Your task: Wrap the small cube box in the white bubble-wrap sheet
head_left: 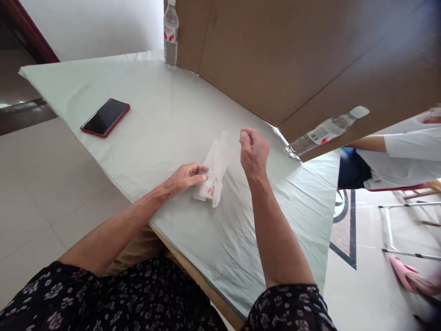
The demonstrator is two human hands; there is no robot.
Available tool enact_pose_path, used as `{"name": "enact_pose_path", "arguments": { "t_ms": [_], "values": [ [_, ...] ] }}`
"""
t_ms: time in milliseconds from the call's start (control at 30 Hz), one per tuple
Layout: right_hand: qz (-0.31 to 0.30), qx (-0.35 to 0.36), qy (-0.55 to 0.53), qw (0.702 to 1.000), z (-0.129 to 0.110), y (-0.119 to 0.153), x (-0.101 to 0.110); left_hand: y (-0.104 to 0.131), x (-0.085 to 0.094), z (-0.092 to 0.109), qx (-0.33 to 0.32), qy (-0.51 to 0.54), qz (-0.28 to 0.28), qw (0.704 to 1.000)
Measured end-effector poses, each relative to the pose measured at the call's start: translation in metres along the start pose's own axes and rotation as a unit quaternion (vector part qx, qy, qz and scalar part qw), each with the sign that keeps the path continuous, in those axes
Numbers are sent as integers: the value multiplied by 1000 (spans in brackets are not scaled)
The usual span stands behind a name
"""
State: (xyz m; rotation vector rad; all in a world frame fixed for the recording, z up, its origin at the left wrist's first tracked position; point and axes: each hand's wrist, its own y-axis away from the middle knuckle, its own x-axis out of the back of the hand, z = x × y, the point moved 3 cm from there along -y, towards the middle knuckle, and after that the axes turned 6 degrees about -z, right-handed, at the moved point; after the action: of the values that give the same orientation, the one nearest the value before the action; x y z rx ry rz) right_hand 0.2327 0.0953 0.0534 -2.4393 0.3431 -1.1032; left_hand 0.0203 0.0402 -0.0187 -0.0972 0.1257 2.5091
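Observation:
A thin, whitish translucent plastic bag (217, 158) with red print near its lower end lies crumpled on the covered table. My left hand (188, 177) is at the bag's left edge, thumb on the plastic and fingers bent around it. To the right of the bag, my right hand (254, 154) is closed in a fist, apart from the bag. What the fist holds, if anything, is hidden.
A pale green cloth (144, 138) covers the table. A red-edged phone (106, 117) lies at the left. A tall cardboard panel (255, 59) stands behind, with a water bottle (170, 39) and a second bottle (324, 131) against it. Another person's sleeve (409, 149) shows at right.

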Motion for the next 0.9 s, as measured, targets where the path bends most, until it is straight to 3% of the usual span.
{"name": "enact_pose_path", "arguments": {
  "t_ms": [100, 167, 233, 367, 467, 567, 633, 733, 900],
  "values": [
    [-41, -66, -10, 997, -19, 42, 9, -1, 0, -1, -7, 26, 5, 1000],
    [-105, -73, 19, 992, -30, 67, 5, 0, 0, -1, -14, 27, 2, 1000],
    [-120, -70, 60, 988, -36, 82, -2, 1, 0, 0, -16, 11, -1, 1000],
    [-122, -108, 76, 984, -28, 87, -11, 4, -3, 5, -36, -112, 30, 993],
    [-121, -147, -35, 981, -14, 85, -9, 7, -6, 11, -91, -236, 85, 964],
    [-113, -175, -156, 966, -2, 87, -6, 7, -3, 10, -97, -257, 143, 951],
    [-101, -192, -182, 959, 7, 90, -5, 6, 4, 7, -83, -248, 189, 947],
    [-86, -216, -139, 963, 21, 93, -5, 6, 18, 4, -74, -291, 267, 916],
    [-120, -239, 77, 960, 36, 94, -3, 6, 35, -1, -13, -411, 339, 846]
  ]
}}
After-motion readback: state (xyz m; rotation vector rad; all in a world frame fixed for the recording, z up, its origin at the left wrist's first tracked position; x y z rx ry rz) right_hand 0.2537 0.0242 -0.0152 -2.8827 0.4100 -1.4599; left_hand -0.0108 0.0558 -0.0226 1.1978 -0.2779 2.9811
